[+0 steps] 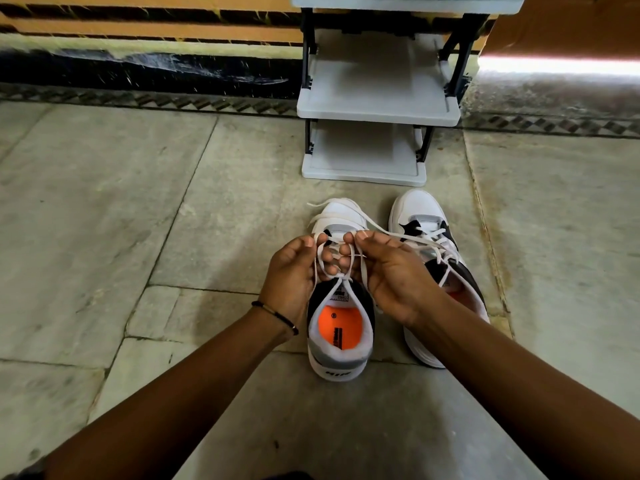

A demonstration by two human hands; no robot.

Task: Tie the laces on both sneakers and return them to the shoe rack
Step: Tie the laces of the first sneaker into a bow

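Both hands, left (294, 268) and right (391, 271), are closed on the white laces (341, 252) above the near sneaker (341, 327), fingers pinching loops. The second sneaker (429, 237) stands just beside it on the stone floor (138, 237), laces loose. Beyond them, the grey shoe rack (377, 109) stands against the wall.

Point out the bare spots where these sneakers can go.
Both visible shelves of the shoe rack are bare. Floor is open left of the left sneaker. It is crowded where both hands work the laces, beside the right sneaker.
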